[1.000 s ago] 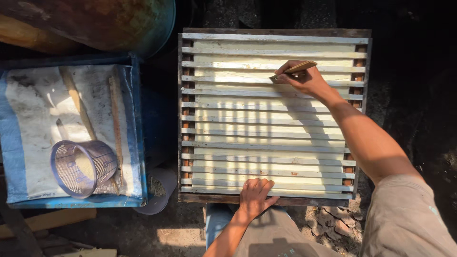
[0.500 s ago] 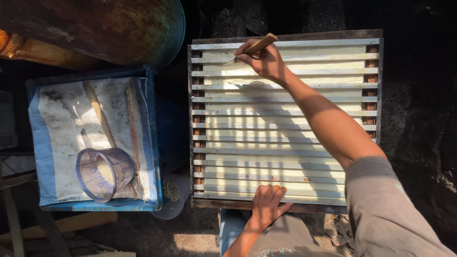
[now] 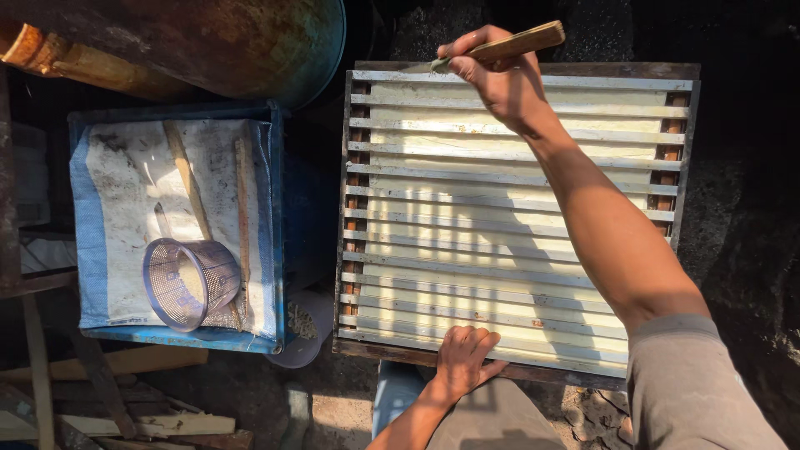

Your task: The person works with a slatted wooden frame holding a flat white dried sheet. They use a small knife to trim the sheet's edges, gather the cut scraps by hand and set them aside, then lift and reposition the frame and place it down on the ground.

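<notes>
Right hand (image 3: pixel 500 79) grasps wooden tool (image 3: pixel 508 43); left hand (image 3: pixel 462 360) flat, released, on slatted tray (image 3: pixel 500 242).

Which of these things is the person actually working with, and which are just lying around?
In use:
- slatted tray, far edge being worked
- wooden-handled tool, gripped in right hand
- left hand, pressed flat on tray's near edge

Lying about:
- blue tub lined with cloth
- mesh basket and wooden sticks inside the tub
- rusty drum

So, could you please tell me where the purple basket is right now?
In the head view, the purple basket lies on its side at the left, on the white cloth in the blue tub, beside two wooden sticks and left of the slatted tray.
</notes>
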Tool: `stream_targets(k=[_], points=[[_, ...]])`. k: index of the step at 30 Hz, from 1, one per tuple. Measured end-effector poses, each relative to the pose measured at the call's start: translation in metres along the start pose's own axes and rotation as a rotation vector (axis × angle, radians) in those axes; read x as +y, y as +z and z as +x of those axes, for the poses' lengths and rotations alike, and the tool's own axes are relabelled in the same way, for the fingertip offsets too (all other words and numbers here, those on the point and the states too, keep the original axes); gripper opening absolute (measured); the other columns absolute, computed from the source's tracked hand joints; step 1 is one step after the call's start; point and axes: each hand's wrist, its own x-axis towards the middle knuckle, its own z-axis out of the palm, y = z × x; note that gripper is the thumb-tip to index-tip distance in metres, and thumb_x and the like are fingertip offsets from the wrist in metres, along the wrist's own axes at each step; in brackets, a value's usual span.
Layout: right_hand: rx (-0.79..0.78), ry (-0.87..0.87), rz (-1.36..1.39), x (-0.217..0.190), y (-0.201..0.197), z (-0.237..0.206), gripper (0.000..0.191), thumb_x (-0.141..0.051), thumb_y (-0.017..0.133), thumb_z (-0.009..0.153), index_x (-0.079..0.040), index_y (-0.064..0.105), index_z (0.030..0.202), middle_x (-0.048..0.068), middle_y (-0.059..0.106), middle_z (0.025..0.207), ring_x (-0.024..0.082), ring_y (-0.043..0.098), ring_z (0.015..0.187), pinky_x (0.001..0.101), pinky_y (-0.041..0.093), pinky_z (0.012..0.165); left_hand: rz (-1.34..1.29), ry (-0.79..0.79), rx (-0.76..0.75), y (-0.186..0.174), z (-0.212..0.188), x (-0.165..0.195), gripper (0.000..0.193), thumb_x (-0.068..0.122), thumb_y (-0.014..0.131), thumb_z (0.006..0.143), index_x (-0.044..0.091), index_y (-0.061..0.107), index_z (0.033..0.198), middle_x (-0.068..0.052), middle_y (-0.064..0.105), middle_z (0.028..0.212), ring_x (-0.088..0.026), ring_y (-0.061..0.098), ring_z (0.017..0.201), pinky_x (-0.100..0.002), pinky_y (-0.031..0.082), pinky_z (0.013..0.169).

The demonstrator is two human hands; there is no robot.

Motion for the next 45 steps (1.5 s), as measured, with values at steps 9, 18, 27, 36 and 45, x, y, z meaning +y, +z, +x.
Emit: stream_targets(k=[9, 18, 27, 36, 45], points=[[-0.013, -0.018, -0.197, 0.061, 0.124, 0.010, 0.012, -0.012, 0.074, 0.093, -0.007, 0.073, 0.104, 0.005, 0.076, 0.092, 0.014, 0.072, 0.087, 0.0330, 0.058, 0.077, -0.015, -0.030, -0.034, 0.000, -0.006, 0.001, 0.061, 0.023, 0.094, 0.071, 0.010, 0.067, 0.124, -0.002, 0.062, 0.118, -0.026, 0.055, 0.108, -0.041, 0.048, 0.096], [-0.070, 0.360, -0.432, 0.012, -0.108, -0.088, 0.012, -0.015, 0.078, 0.095, -0.008, 0.075, 0.104, 0.000, 0.072, 0.092, 0.008, 0.061, 0.082, 0.0281, 0.050, 0.069, -0.053, -0.032, 0.019, 0.007, 0.000, 0.002, 0.062, 0.024, 0.093, 0.068, 0.009, 0.067, 0.123, -0.003, 0.063, 0.116, -0.027, 0.057, 0.106, -0.043, 0.047, 0.094], [-0.108, 0.462, -0.895, -0.058, -0.186, -0.094, 0.015, -0.016, 0.076, 0.097, -0.010, 0.076, 0.111, 0.007, 0.076, 0.099, 0.019, 0.072, 0.090, 0.0332, 0.058, 0.079, -0.056, -0.038, 0.000, 0.002, 0.003, 0.008, 0.063, 0.022, 0.092, 0.068, 0.010, 0.064, 0.124, -0.004, 0.060, 0.115, -0.028, 0.056, 0.106, -0.045, 0.047, 0.093], [0.008, 0.182, -0.264, 0.050, 0.105, 0.053, 0.011, -0.016, 0.075, 0.093, -0.008, 0.075, 0.100, 0.002, 0.073, 0.086, 0.009, 0.066, 0.079, 0.0279, 0.054, 0.071, 0.007, -0.034, -0.031, 0.000, -0.003, -0.001, 0.062, 0.026, 0.093, 0.069, 0.012, 0.063, 0.122, -0.001, 0.059, 0.113, -0.026, 0.055, 0.104, -0.043, 0.048, 0.095], [0.056, 0.099, 0.162, 0.012, 0.008, 0.030, 0.013, -0.011, 0.075, 0.098, -0.005, 0.070, 0.108, 0.007, 0.075, 0.114, 0.017, 0.073, 0.108, 0.0331, 0.059, 0.098, -0.021, -0.030, 0.011, -0.005, 0.001, 0.002, 0.063, 0.025, 0.092, 0.069, 0.011, 0.064, 0.124, -0.001, 0.061, 0.114, -0.026, 0.056, 0.105, -0.043, 0.047, 0.095]])
